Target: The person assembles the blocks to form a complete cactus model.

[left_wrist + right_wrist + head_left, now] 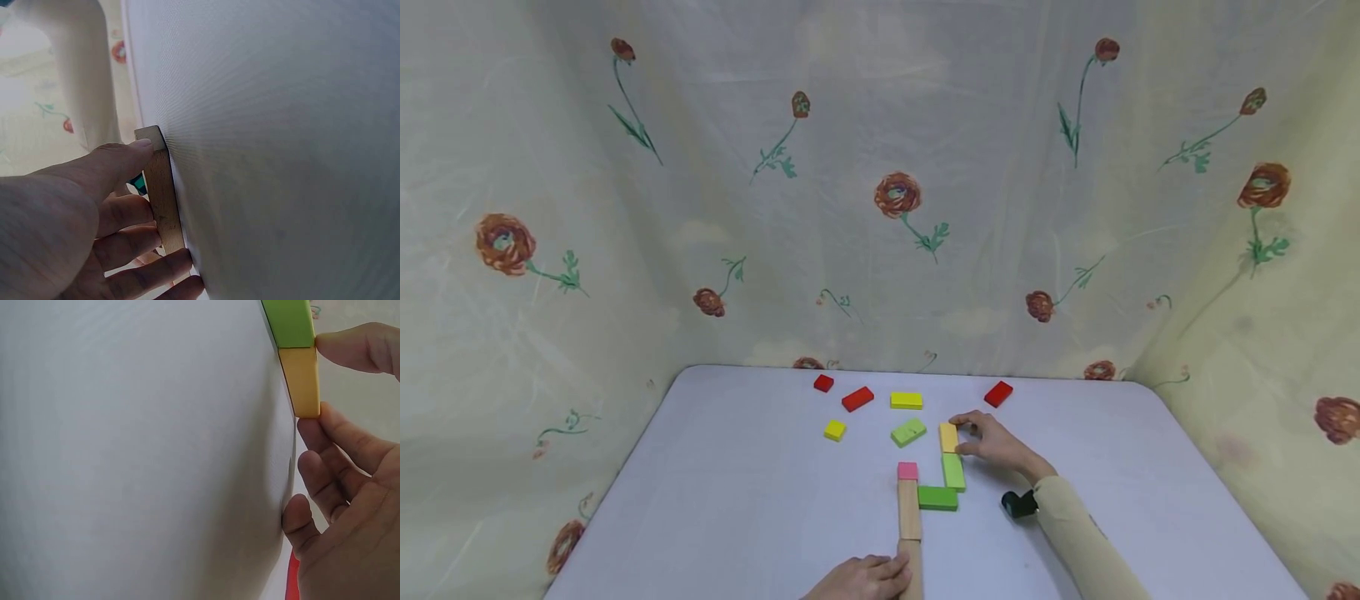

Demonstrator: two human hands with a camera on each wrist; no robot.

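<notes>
On the white table, wooden blocks form a joined line. My right hand point(996, 440) pinches a pale orange block point(948, 437), index fingertip at its far end and thumb by its seam with a light green block point(290, 324). That green block meets a darker green block point(937, 498) lying crosswise. To the left, a pink block point(907, 471) tops a plain wood block point(909, 510). Below it, my left hand point(868, 577) holds a second plain wood block point(164, 200). In the left wrist view, the thumb touches one end while the fingers lie along its side.
Loose blocks lie farther back: a long yellow block point(906, 401), a small yellow block point(835, 430), a light green block point(908, 432) and several red ones, including a red block point(998, 394) behind my right hand. A flowered curtain point(850, 250) surrounds the table's back and sides.
</notes>
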